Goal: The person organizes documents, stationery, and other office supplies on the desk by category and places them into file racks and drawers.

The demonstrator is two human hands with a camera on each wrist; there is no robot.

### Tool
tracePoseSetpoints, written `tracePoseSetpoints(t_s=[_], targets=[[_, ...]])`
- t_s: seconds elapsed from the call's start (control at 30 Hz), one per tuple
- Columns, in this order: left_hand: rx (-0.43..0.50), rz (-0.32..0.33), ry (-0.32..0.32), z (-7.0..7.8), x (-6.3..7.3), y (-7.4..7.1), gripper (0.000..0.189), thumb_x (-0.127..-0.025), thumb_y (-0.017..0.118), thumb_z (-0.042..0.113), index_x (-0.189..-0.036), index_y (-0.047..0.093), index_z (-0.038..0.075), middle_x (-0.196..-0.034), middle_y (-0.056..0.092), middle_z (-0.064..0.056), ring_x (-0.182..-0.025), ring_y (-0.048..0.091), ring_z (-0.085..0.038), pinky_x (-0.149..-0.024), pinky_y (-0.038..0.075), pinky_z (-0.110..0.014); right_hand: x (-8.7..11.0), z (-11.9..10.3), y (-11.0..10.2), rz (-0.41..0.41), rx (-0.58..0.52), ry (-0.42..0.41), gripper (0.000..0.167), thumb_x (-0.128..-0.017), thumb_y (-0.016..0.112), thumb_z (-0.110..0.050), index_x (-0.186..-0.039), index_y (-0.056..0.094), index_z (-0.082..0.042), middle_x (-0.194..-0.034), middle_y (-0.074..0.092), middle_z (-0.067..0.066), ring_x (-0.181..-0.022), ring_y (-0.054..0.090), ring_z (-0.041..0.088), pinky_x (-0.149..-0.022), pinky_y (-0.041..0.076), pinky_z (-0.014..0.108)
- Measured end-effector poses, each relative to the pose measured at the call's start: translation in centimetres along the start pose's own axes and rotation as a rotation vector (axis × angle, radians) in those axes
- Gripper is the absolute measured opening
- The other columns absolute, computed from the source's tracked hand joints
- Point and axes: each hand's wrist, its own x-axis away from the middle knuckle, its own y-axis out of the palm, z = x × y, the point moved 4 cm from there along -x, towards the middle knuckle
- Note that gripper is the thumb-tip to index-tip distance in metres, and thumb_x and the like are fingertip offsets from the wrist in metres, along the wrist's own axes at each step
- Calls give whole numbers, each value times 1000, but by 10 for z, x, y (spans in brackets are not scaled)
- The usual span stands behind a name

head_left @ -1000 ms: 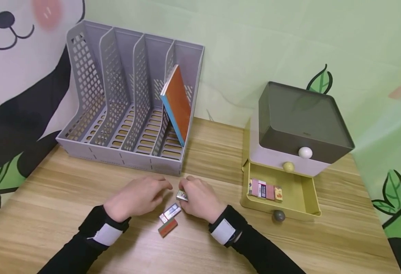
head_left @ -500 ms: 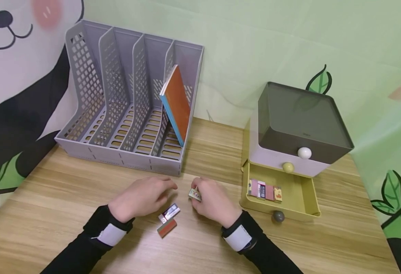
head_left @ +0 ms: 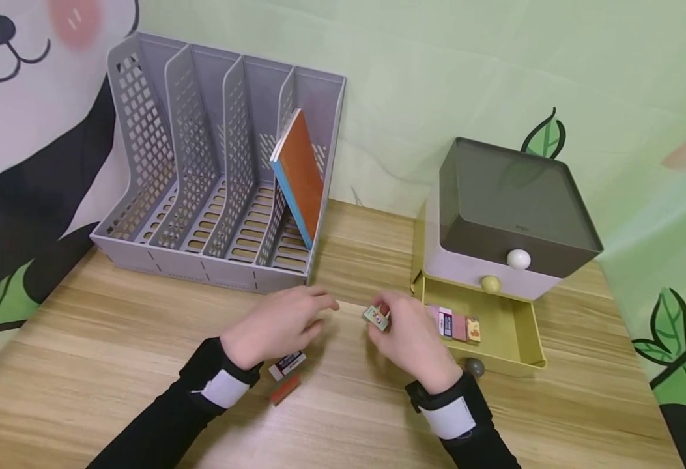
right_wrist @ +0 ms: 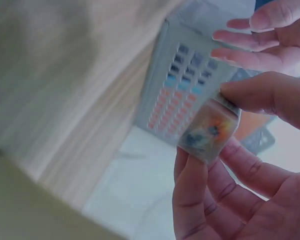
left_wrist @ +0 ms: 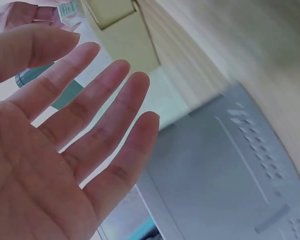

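My right hand [head_left: 414, 339] pinches a small eraser [head_left: 376, 317] with a printed picture, to the left of the pulled-out yellow drawer [head_left: 503, 355]. The right wrist view shows that eraser [right_wrist: 210, 131] between thumb and fingertips. With fingers spread and nothing in them, my left hand [head_left: 275, 326] hovers over the table in front of the grey file rack. Below its wrist lie a white-and-dark sleeved eraser [head_left: 287, 365] and a reddish-brown eraser [head_left: 285, 390], the first partly hidden by the hand. Inside the drawer several erasers [head_left: 458, 327] sit in a row, its left end behind my right hand.
The grey file rack [head_left: 202, 270] stands at the back left, with an orange book [head_left: 300, 176] leaning in its right compartment. At the right is a drawer box [head_left: 518, 189] with a dark top; its round dark knob [head_left: 474, 367] sticks out in front of the open drawer.
My right hand has lifted the eraser and carried it right, toward the drawer. My left hand has shifted right and slightly away from me, now partly covering the sleeved eraser.
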Motion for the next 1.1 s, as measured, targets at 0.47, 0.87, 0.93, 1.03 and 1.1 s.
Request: tracePoseSetpoints(t_s=[0.47,0.87,0.93,1.03,1.1], targets=[[46,48,41,40,-47,7,29,-96,64,13,-123,69,8,-120,70,-8,-107,70,-26,-92,58,-42,9,42,-40,98,-41,109,21,-80,76,-8,-100,70,-2,-82,70,8,-69,64,15,-63,49,26],[-15,60,58,76,-81,19,28,-98,62,19,-124,70,15,-118,71,-1,-103,70,-18,-82,60,-35,20,80,-78,123,-19,238,22,-85,73,-12,-101,69,2,-88,71,14,-75,63,20,-65,46,23],[-15,56,66,81,-85,22,28,-98,61,19,-124,70,16,-116,71,-1,-98,70,-16,-78,60,-33,21,85,-81,126,-23,240,22,-86,73,-11,-102,69,3,-88,71,15,-75,63,20,-65,45,20],[-7,43,83,86,-89,27,28,-97,62,18,-124,70,16,-115,71,0,-97,69,-15,-79,59,-31,23,93,-83,127,-28,251,23,-85,72,-9,-103,68,5,-87,70,16,-74,62,19,-63,45,18],[-11,24,92,88,-90,31,29,-97,62,18,-125,70,16,-116,70,0,-100,69,-15,-83,59,-31,25,99,-84,134,-27,263,23,-85,72,-9,-103,68,5,-87,70,16,-73,60,18,-62,44,17]])
